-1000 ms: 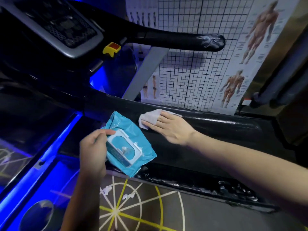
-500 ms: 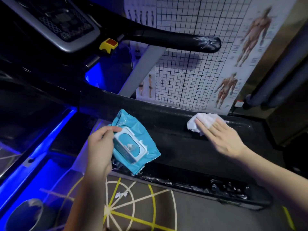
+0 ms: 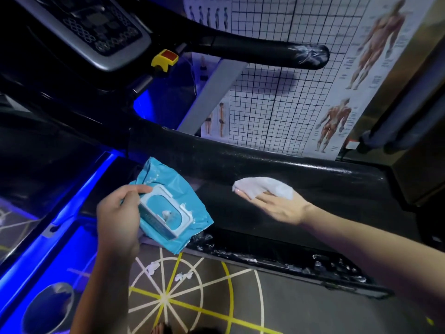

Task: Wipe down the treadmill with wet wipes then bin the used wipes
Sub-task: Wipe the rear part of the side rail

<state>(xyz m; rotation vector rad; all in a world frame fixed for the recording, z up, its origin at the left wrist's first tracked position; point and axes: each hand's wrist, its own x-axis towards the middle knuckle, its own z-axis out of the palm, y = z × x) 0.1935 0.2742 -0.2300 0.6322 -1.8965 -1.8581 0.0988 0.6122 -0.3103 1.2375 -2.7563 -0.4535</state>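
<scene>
Head view, read left to right. At the lower left a round bin (image 3: 48, 307) is standing on the floor beside a strip of blue light (image 3: 72, 208). Above it the treadmill's console (image 3: 96, 27) is showing at the top edge, with a yellow safety key (image 3: 165, 57) at its right corner.

The left hand (image 3: 118, 220) is gripping a teal pack of wet wipes (image 3: 168, 174) by its left end, thumb curled over the top edge near the white flip-lid frame (image 3: 166, 210). The pack is hanging in the air in front of the treadmill's black side rail (image 3: 313, 174), above the marked floor (image 3: 168, 297), where two small white scraps (image 3: 154, 266) are lying.

The right hand (image 3: 277, 206) is reaching across from the right, well apart from the left, with its fingers straight. A crumpled white wipe (image 3: 262, 190) is lying draped over those fingers, against the dark sloping face just below the rail. Whether it is actually pressing on the surface cannot be told from this angle.

Overhead, the black handrail (image 3: 265, 54) is running rightward. Behind it a grid chart (image 3: 289, 92) and an anatomy poster (image 3: 361, 68) are hanging on the wall.
</scene>
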